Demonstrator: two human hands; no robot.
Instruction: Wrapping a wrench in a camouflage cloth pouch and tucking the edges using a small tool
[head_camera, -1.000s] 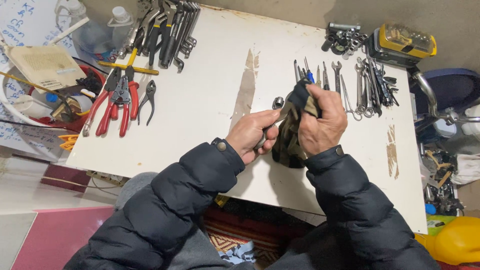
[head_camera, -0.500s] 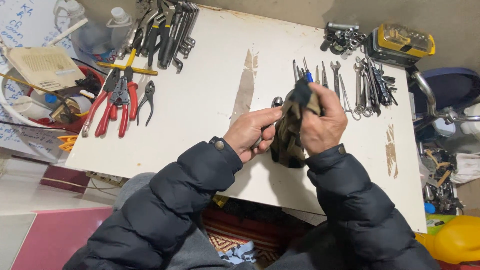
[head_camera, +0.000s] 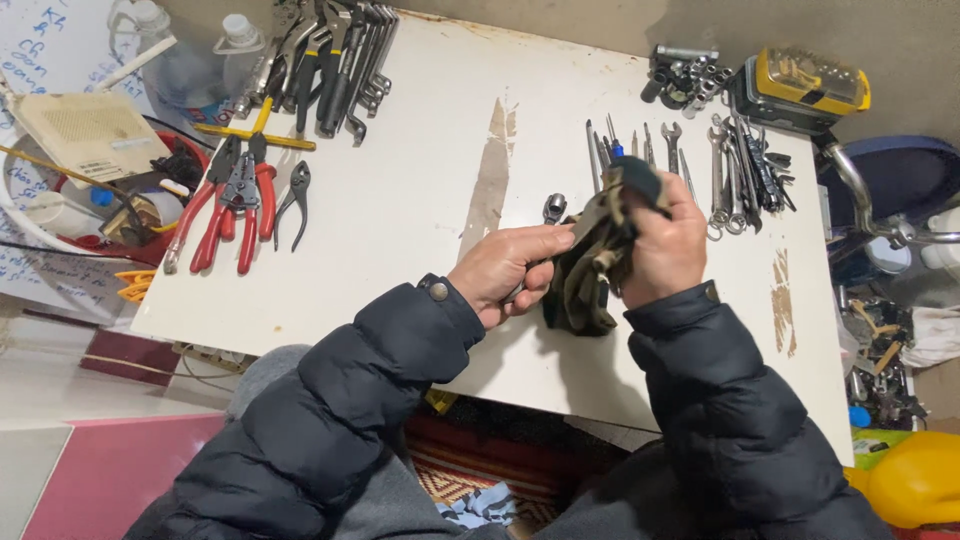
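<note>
Wrench (head_camera: 553, 208) in my left hand (head_camera: 508, 272) lies with its long axis running from about seven o'clock up to one o'clock, its ring head poking out at the top over the white worktop (head_camera: 400, 210). Most of its shank is hidden by my fingers and by the dark camouflage rag (head_camera: 585, 280). My left hand is closed round the shank; my right hand (head_camera: 662, 250) is bunched tight on the rag, pressing it against the tool. At two o'clock from my hands sits a yellow and black box (head_camera: 800, 88) at the worktop's far corner, its top too small to make out. At ten o'clock, off the worktop's edge, a flat beige perforated box (head_camera: 85, 130) rests over a red tub (head_camera: 150, 215), partly cut off.
</note>
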